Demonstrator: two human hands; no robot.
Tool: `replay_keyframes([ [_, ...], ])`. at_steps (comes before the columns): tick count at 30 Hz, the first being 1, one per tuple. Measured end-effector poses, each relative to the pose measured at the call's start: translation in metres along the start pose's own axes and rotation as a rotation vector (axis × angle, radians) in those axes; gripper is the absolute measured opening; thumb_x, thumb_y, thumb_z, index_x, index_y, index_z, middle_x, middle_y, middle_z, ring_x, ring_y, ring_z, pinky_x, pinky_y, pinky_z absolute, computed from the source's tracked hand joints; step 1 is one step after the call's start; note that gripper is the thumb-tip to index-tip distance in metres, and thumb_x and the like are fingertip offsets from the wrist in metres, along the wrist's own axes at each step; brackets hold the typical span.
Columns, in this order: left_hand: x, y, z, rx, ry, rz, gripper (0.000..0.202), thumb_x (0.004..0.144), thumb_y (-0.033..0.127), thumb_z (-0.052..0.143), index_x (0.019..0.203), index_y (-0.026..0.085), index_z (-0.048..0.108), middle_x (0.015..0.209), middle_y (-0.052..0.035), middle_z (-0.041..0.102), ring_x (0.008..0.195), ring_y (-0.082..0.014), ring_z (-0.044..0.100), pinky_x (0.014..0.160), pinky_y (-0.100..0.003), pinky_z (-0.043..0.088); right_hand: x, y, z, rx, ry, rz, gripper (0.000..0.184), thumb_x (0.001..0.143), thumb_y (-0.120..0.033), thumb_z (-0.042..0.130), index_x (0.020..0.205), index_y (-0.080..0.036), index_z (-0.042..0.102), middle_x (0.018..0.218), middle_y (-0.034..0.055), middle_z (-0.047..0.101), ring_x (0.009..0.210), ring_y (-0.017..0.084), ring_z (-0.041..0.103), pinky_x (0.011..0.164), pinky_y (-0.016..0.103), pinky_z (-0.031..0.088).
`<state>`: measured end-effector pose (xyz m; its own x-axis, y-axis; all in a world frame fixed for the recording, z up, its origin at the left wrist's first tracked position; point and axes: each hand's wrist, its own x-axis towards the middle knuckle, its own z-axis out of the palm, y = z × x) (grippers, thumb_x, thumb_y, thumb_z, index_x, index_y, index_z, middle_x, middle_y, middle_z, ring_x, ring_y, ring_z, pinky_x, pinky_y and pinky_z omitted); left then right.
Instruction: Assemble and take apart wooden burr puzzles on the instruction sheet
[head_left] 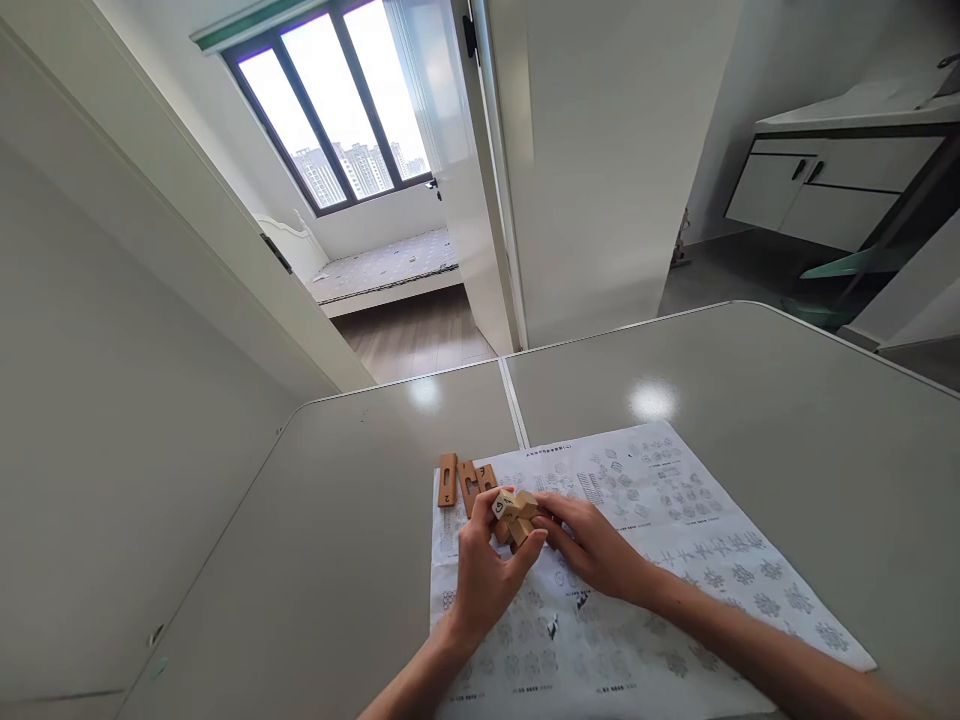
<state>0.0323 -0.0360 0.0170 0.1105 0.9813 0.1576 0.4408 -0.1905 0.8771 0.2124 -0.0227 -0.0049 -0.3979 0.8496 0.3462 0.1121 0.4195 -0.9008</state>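
Observation:
Both of my hands are closed around a small cluster of interlocked wooden puzzle pieces point(515, 510), held just above a printed instruction sheet point(660, 500). My left hand point(487, 572) grips the cluster from the left with fingers and thumb. From the right, my right hand point(592, 548) pinches it with its fingertips. One piece on top shows a printed number. Three loose notched wooden pieces point(465, 480) lie side by side on the sheet's far left corner, just beyond the hands.
The sheet lies on a grey table point(787, 400) with a seam down its middle point(514, 405). A white wall stands close on the left. Beyond the table are a doorway to a room with a window point(337, 110) and a cabinet point(832, 180) at the right.

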Motion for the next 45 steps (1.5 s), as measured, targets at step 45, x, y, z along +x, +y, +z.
replay_keyframes([
  [45,-0.003,0.003,0.001,0.051,-0.009,0.113,0.060,0.077,0.038,0.084,0.130,0.026,0.058,0.089,0.0003,0.065,0.058,-0.0099,0.052,0.058,-0.024,0.053,0.001,0.008,-0.002,0.251,-0.058,0.217,0.013,0.097,-0.033,0.064,0.100,-0.021,0.063,0.081,0.0012,0.068,0.070,0.017,0.061,0.063,0.028,0.049],
])
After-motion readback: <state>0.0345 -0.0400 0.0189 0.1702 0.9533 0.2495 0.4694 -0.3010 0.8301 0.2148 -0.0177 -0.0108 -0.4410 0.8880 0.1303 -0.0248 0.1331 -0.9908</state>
